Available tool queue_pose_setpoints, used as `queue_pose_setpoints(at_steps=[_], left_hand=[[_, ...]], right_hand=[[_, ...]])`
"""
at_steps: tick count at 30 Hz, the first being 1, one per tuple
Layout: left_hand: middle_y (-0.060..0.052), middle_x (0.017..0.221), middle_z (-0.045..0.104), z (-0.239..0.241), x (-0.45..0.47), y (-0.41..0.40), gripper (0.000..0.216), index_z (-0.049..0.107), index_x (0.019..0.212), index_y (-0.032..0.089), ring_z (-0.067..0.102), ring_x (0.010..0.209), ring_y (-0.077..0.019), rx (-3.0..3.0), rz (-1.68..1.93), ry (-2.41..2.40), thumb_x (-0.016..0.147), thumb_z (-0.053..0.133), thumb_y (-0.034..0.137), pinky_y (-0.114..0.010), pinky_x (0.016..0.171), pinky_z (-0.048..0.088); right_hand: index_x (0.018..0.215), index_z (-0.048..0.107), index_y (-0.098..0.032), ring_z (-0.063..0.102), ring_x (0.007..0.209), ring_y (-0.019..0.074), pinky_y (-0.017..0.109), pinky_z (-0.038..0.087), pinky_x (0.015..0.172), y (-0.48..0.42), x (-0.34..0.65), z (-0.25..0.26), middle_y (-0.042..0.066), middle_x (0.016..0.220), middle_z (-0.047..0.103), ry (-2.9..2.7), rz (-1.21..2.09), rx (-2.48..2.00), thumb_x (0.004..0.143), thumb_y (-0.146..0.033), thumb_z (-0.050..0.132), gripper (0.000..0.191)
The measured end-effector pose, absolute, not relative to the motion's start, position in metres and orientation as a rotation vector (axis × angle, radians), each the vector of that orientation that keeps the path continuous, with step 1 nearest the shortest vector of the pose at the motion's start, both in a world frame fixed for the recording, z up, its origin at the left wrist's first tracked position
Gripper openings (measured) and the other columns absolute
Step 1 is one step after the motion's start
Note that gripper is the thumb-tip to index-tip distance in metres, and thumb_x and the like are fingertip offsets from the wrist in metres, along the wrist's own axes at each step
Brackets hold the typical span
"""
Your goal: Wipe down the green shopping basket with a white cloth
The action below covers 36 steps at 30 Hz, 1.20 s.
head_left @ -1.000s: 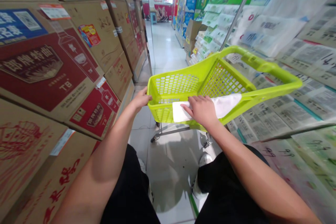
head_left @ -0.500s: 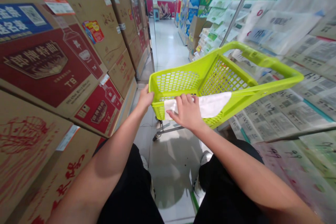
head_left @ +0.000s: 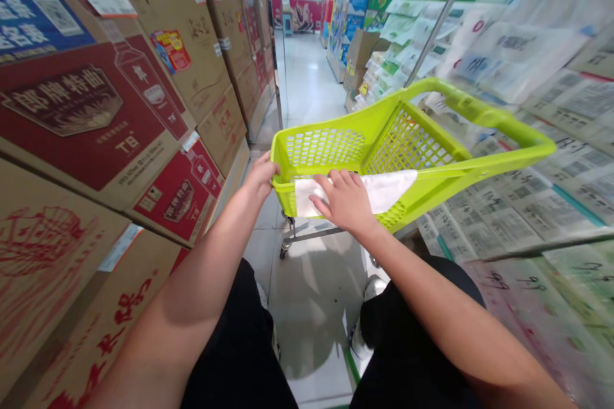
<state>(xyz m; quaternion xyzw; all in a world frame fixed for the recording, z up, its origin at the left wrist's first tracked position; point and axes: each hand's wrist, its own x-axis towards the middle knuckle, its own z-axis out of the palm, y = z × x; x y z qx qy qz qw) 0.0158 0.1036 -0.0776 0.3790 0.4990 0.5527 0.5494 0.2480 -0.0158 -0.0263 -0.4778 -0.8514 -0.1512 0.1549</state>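
A lime-green plastic shopping cart (head_left: 330,140) stands sideways in front of me, its handle at the right. My left hand (head_left: 263,174) holds the corner of the basket at its left end, fingers curled over the edge. A white cloth (head_left: 391,190) is draped along the near side of the basket, just below the rim. On this cloth rests my right hand (head_left: 348,201), with its fingertips bent over the rim and its thumb on the outer face, pressing the cloth against the basket.
Stacked cardboard cartons (head_left: 91,96) line the left side. Plastic-wrapped packs (head_left: 527,160) with handwritten prices are piled on the right. Beyond the cart runs a tiled aisle (head_left: 304,77), with an opened carton (head_left: 359,54) along its right side. A caster (head_left: 284,248) shows under the basket.
The cloth lies slightly further left along the basket side. My right hand has shifted a little right, and my left hand's fingers have moved slightly at the corner. The cart is nearly still.
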Motion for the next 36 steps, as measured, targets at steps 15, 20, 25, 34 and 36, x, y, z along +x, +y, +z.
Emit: queue_pose_setpoints(at_steps=[15, 20, 25, 34, 36], left_hand=[[-0.005, 0.106, 0.074, -0.075, 0.047, 0.087, 0.066, 0.057, 0.122, 0.022, 0.07, 0.094, -0.0233, 0.813, 1.42, 1.319, 0.057, 0.057, 0.01, -0.032, 0.076, 0.058], [-0.002, 0.103, 0.068, -0.078, 0.05, 0.084, 0.077, 0.05, 0.127, 0.027, 0.067, 0.089, -0.021, 0.784, 1.385, 1.287, 0.052, 0.053, 0.009, -0.029, 0.069, 0.055], [-0.001, 0.099, 0.064, -0.081, 0.054, 0.08, 0.078, 0.046, 0.126, 0.027, 0.065, 0.082, -0.0192, 0.79, 1.374, 1.242, 0.051, 0.054, 0.009, -0.027, 0.064, 0.052], [0.002, 0.084, 0.062, -0.075, 0.047, 0.096, 0.084, 0.046, 0.127, 0.028, 0.06, 0.063, -0.0156, 0.813, 1.263, 1.342, 0.047, 0.054, 0.005, -0.023, 0.051, 0.045], [0.002, 0.085, 0.063, -0.074, 0.042, 0.1, 0.086, 0.048, 0.129, 0.029, 0.06, 0.064, -0.0156, 0.828, 1.236, 1.367, 0.046, 0.052, 0.006, -0.023, 0.052, 0.046]], right_hand=[[0.112, 0.069, -0.018, 0.062, 0.107, 0.0283, 0.038, 0.038, 0.09, -0.005, 0.294, -0.005, 0.014, 0.116, 0.072, -2.557, -0.395, -1.407, 0.108, -0.045, 0.044, 0.037], [0.11, 0.068, -0.02, 0.069, 0.087, 0.0251, 0.035, 0.035, 0.074, 0.003, 0.262, -0.001, 0.011, 0.098, 0.077, -2.642, -0.323, -1.496, 0.108, -0.051, 0.042, 0.04], [0.115, 0.066, -0.021, 0.069, 0.096, 0.0222, 0.032, 0.036, 0.075, 0.002, 0.222, -0.012, 0.008, 0.108, 0.077, -2.711, -0.232, -1.256, 0.11, -0.046, 0.043, 0.035], [0.109, 0.069, -0.021, 0.067, 0.087, 0.0246, 0.035, 0.031, 0.074, 0.006, 0.255, -0.01, 0.01, 0.102, 0.077, -2.598, -0.295, -1.397, 0.108, -0.055, 0.037, 0.047], [0.103, 0.07, -0.019, 0.066, 0.084, 0.0252, 0.036, 0.03, 0.074, 0.006, 0.277, -0.006, 0.011, 0.096, 0.077, -2.547, -0.346, -1.494, 0.107, -0.059, 0.036, 0.052]])
